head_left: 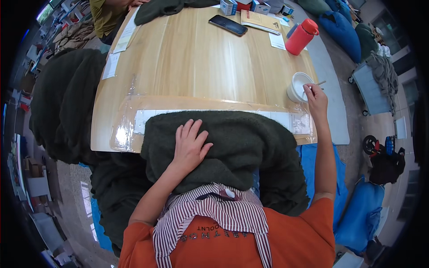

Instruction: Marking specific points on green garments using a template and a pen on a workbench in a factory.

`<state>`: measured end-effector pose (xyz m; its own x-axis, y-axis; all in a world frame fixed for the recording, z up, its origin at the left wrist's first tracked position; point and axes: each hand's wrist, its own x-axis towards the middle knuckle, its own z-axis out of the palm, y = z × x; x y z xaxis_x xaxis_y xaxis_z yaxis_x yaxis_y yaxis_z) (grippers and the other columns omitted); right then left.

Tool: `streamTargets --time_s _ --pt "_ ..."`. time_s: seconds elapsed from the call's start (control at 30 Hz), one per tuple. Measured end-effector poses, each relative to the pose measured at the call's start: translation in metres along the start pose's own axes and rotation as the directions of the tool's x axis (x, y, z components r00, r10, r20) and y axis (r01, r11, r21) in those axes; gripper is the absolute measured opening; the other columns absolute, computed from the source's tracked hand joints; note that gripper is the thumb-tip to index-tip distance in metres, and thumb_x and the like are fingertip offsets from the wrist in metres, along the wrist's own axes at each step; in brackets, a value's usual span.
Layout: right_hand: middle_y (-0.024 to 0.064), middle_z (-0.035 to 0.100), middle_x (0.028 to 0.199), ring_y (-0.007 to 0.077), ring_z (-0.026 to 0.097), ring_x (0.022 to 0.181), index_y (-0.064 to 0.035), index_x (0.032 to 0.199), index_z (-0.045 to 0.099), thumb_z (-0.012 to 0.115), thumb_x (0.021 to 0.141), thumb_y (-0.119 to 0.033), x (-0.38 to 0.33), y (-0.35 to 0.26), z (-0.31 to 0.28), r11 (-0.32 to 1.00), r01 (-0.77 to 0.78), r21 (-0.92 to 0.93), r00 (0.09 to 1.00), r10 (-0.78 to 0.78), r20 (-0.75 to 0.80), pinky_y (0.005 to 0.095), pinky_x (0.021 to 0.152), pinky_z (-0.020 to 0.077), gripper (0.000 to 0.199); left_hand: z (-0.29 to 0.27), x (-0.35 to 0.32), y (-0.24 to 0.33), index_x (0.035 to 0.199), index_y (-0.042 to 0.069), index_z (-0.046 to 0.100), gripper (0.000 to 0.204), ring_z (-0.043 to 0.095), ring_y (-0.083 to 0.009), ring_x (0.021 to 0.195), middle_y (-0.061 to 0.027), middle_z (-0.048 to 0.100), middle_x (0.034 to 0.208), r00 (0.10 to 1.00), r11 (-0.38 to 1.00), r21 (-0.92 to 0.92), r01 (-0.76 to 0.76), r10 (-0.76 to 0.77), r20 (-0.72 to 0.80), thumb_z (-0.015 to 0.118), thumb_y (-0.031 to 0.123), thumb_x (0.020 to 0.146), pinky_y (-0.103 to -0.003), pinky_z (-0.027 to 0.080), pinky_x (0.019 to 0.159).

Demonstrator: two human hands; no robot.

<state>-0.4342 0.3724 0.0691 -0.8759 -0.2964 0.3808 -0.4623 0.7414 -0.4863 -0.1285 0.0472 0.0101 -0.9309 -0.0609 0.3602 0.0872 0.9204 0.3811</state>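
Observation:
A dark green fleece fabric point(241, 143) lies folded over the near edge of the wooden table point(196, 67) and hangs toward me. My left hand point(190, 145) rests flat on it, fingers spread. My right hand point(315, 96) reaches to the table's right edge and pinches a thin stick point(320, 83) at a small white cup point(297, 86). A clear plastic sheet with white paper strips point(147, 118) lies under the fabric.
A red bottle point(301, 36), a black phone point(228, 25), a booklet point(260, 20) and small boxes sit at the far end. More dark fleece point(67, 102) is heaped at left. Another person point(107, 13) sits at the far left corner. Blue bags point(344, 31) lie at right.

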Motion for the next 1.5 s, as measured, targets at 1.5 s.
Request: streamTargets --time_s 1.5 --pt "0.0032 0.066 0.075 0.0085 0.064 0.068 -0.0009 0.091 0.065 0.058 0.101 -0.022 -0.097 -0.233 0.167 0.542 -0.307 0.783 0.912 -0.066 0.404 0.0236 0.060 0.0489 0.025 0.030 -0.015 -0.003 0.116 0.011 0.066 0.052 0.048 -0.0340 0.132 -0.0086 0.058 0.136 0.992 0.998 0.056 -0.036 0.043 -0.122 0.075 0.044 0.077 -0.061 0.032 0.108"
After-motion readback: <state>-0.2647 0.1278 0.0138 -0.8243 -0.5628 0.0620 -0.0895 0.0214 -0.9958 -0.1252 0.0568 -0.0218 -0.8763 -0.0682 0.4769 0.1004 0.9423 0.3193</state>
